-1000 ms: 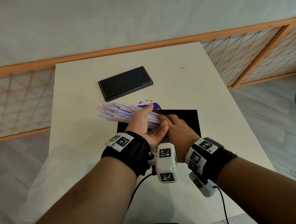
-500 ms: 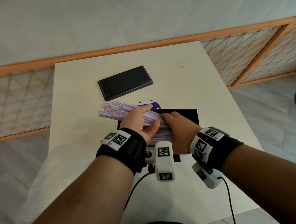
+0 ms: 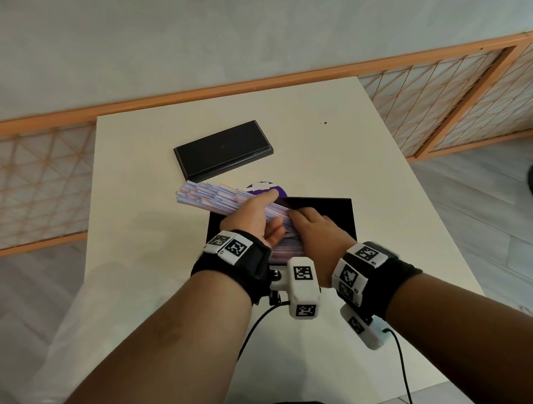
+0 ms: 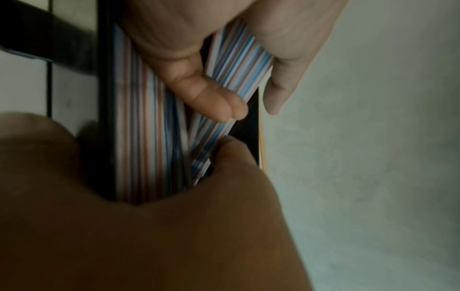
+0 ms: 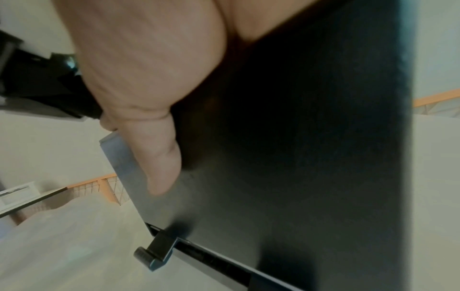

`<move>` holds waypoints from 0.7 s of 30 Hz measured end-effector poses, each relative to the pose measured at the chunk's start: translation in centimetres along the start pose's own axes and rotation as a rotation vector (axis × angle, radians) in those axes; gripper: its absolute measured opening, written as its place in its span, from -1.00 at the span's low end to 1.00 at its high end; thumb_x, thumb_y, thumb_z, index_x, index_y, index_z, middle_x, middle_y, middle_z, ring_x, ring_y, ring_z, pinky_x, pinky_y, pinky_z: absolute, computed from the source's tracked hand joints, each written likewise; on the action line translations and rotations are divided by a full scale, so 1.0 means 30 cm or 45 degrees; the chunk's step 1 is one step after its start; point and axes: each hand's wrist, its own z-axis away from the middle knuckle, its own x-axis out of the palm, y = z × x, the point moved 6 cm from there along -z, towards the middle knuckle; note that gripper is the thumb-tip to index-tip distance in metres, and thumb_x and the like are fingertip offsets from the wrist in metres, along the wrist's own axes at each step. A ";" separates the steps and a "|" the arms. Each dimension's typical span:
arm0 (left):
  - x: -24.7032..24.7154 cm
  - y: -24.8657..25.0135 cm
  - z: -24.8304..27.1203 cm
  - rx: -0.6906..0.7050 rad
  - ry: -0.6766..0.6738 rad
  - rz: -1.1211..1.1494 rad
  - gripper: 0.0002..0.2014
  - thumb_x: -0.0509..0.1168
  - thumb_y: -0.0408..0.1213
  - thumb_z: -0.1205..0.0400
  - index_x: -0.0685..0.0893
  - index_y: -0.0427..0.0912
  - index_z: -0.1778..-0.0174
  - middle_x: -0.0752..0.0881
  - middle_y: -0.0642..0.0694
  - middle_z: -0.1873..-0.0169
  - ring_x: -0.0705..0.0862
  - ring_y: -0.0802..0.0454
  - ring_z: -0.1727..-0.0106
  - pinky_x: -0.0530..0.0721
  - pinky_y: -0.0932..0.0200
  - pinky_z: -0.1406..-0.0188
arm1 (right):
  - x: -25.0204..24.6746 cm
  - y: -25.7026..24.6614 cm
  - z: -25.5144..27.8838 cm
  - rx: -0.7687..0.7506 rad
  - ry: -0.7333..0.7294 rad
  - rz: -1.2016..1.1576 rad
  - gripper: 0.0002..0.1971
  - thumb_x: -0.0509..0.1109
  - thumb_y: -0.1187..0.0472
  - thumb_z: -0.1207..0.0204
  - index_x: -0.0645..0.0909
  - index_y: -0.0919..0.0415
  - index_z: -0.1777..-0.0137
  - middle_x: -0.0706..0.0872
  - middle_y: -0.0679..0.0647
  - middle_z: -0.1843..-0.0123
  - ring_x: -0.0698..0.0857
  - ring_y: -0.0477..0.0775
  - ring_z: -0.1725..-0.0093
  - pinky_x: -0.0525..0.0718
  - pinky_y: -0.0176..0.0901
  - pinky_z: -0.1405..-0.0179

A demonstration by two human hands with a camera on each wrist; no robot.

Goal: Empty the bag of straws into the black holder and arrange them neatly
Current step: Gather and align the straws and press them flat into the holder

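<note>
Your left hand (image 3: 254, 223) had thumb and fingers curled round a thick bundle of thin paper straws striped blue, red and white (image 3: 212, 197), clamped at mid-length. The bundle's long axis ran from the open-topped black rectangular holder (image 3: 326, 218) up and away toward the flat black lid-like slab (image 3: 223, 149) farther along the white table (image 3: 336, 161); the near ends dipped into the holder, the far ends stuck out past its rim, above the table.

Head view: your right hand (image 3: 317, 229) lay over the holder, fingertips against the near part of the bundle. Whether it gripped anything, you could not tell from there. A round purple sticker-like patch (image 3: 265, 187) showed just beyond the holder, partly under the straws.

Left wrist view gave what the head view hid: more straws (image 4: 139, 122) already lying flat inside the holder, along its length, while the held bundle (image 4: 239, 65) crossed them at a slant. Your right hand (image 4: 174, 216) filled the lower frame, a fingertip touching the slanted straws.

Right wrist view: your right thumb (image 5: 159, 157) lay flat and straight on the holder's dark wall (image 5: 311, 157); the other fingers were out of frame. A small black hinged clip (image 5: 154, 254) sat on the holder's edge.
</note>
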 end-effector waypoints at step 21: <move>-0.045 0.010 0.137 -0.201 -0.384 0.158 -0.51 0.53 -0.33 -0.53 0.62 -0.30 -0.37 0.70 -0.49 -0.22 0.83 -0.39 -0.01 0.84 0.02 0.30 | -0.010 0.014 0.042 -0.005 0.179 0.072 -0.06 0.56 -0.16 -0.18 0.25 0.05 -0.54 0.38 0.01 -0.46 0.45 0.20 -0.41 0.50 0.18 -0.42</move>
